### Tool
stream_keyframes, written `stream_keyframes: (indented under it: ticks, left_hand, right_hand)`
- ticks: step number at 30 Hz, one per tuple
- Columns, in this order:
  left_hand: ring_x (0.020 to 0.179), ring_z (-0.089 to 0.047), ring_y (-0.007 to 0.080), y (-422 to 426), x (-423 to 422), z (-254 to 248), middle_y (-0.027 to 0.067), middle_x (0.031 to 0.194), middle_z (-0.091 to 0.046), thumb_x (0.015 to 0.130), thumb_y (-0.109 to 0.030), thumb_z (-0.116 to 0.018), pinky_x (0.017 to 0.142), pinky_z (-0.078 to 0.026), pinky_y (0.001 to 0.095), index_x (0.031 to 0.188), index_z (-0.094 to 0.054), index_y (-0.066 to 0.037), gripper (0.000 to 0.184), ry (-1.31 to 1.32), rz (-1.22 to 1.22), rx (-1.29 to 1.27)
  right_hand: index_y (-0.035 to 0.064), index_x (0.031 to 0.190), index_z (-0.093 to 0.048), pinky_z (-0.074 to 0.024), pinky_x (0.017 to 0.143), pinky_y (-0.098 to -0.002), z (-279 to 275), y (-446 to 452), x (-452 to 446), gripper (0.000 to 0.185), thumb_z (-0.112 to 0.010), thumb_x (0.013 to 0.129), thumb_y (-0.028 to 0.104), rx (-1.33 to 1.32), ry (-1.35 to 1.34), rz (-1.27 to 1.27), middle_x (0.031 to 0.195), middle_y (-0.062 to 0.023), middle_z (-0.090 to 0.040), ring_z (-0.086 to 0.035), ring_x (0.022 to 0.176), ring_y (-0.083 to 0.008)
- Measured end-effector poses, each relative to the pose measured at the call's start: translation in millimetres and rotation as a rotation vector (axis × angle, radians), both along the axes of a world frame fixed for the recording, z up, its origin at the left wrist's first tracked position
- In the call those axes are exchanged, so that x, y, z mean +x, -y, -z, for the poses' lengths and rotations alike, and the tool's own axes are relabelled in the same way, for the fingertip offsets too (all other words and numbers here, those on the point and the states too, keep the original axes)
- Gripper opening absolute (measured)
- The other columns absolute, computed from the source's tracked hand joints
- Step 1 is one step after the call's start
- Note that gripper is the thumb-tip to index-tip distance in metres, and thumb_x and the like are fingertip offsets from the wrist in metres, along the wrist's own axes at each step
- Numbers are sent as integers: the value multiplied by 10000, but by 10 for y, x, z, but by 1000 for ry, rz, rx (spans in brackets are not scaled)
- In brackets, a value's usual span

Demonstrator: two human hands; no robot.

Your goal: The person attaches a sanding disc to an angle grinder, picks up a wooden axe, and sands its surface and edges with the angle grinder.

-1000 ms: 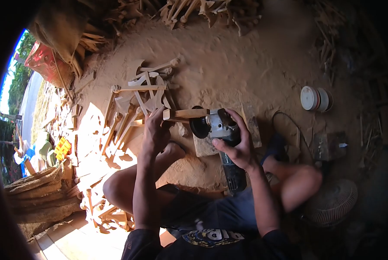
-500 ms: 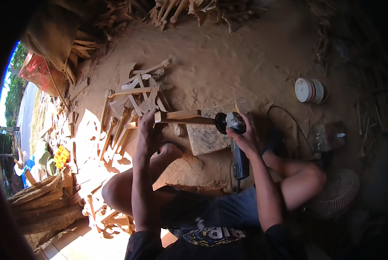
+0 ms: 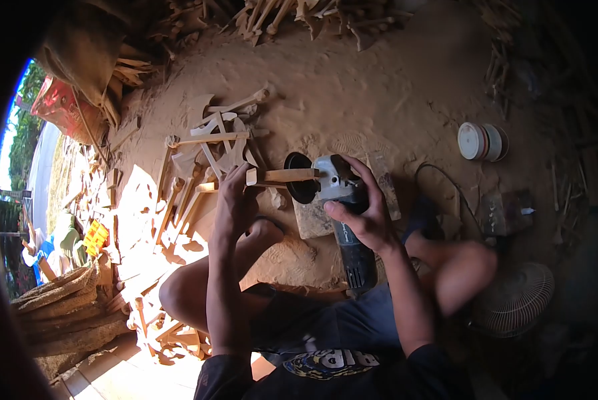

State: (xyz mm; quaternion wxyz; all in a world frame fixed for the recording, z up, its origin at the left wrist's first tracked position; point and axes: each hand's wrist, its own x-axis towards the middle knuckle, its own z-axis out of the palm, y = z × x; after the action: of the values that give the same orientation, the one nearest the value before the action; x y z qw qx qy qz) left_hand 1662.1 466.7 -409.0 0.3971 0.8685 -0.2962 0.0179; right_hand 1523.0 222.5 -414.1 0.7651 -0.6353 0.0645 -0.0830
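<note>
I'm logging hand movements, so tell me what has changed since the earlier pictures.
The right hand first drew the angle grinder away from the left hand, then brought it back left along the wooden piece. Nothing was taken up or let go. The left hand still holds the piece; the bucket and fan stayed put.

The left grip holds a wooden piece, the right grip an angle grinder.

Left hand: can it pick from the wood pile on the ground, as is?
Probably not as is: the left hand is holding a wooden piece. The wood pile looks close, though, with nothing apparent blocking the way.
</note>
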Motion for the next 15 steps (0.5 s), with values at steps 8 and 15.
stream_keyframes:
  ticks: [8,15]
  left_hand:
    - [938,-635,432,-47,25,51,192,949,-665,820,81,-717,820,-498,480,1020,-641,7,226,-18,-13,10]
    - [869,-655,403,-69,33,18,183,881,-639,838,71,-716,759,-517,446,1005,-619,9,203,-25,-1,-38]
  right_hand:
    - [55,1564,-430,-540,976,-347,99,-14,26,833,-845,852,175,-30,14,-7,1246,-106,-667,-671,1057,-173]
    - [50,1549,-450,-532,1008,-357,663,147,-51,873,-888,819,244,52,-129,77,1265,-98,-657,-662,1096,-177]
